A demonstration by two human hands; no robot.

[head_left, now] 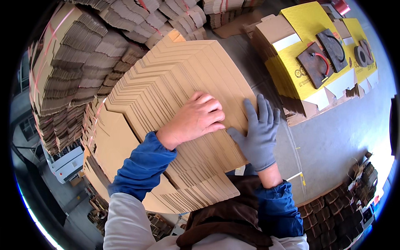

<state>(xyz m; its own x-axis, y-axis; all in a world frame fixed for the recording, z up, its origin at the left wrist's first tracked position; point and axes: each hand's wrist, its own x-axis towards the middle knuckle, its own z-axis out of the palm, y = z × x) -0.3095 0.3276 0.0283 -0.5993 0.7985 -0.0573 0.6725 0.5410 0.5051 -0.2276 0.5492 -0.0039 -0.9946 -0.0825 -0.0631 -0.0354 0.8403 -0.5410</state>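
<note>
Cardboard under both palms: bare left hand (196,121) lies flat, fingers spread, pressing down on top of a fanned stack of flat brown box blanks (175,104); nothing is pinched, just weight from above. Right hand (259,131), in a grey glove, rests open w/ fingers up against the stack's right edge, thumb tucked toward the blanks, prob. to square the staggered edges & stop them sliding. Stack sits right in front of the person, on more blanks of the same kind, each sheet stepped a bit off the next.

Upper left: tied bundles of folded blanks (79,62), pink strapping round them, piled high, touching the stack's far side. Upper right, apart across grey floor (341,141): yellow printed cartons (310,66) laid flat, w/ dark flat blocks (323,58) resting on top, likely as weights. No open container visible; everything's flat-packed.
</note>
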